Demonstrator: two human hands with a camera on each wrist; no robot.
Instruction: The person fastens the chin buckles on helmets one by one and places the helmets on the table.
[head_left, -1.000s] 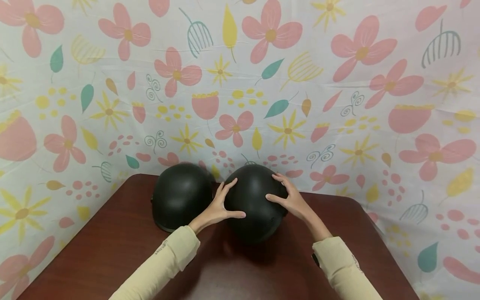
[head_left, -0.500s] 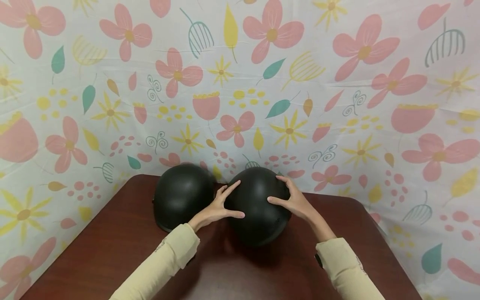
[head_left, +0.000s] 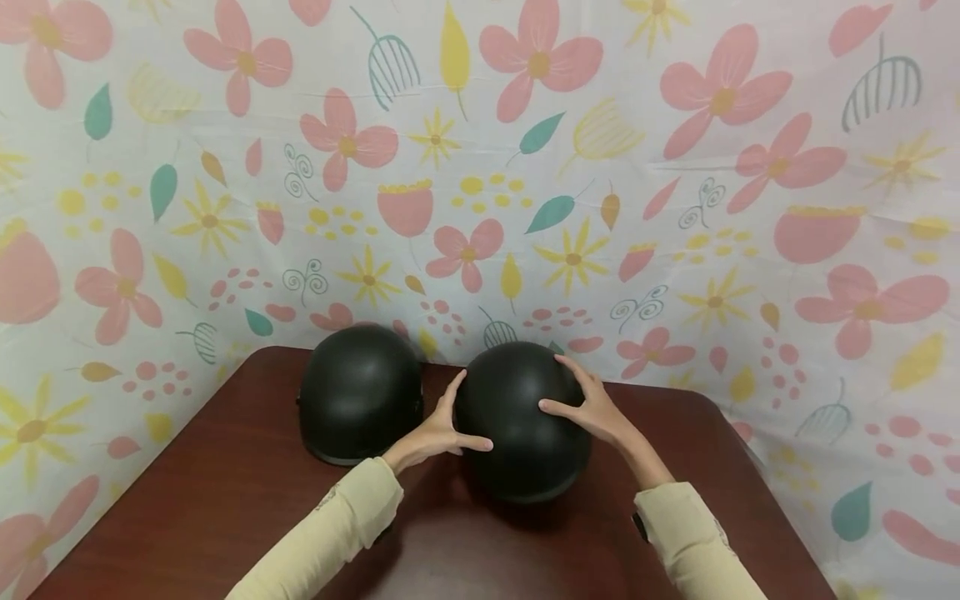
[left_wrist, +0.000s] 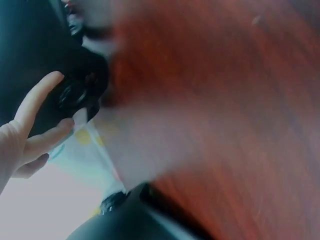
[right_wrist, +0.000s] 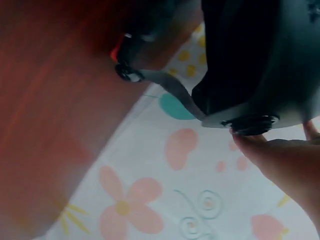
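Observation:
A black helmet is held between both hands, its smooth dome towards me. My left hand grips its left side, with the thumb across the front of the shell. On the opposite side my right hand spreads thumb and fingers over the dome. The right wrist view shows the helmet's dark hollow and a grey chin strap hanging from it, with a red bit near the strap's buckle. A round black fitting sits by the left fingers. A second black helmet rests on the table just to the left.
Both helmets are near the back of a reddish-brown wooden table. A white cloth printed with flowers and leaves hangs right behind the table and along its sides.
The held helmet has come slightly nearer and to the right, turning so its rim points more downward. My left fingers have slid lower on its side. The second helmet has stayed put.

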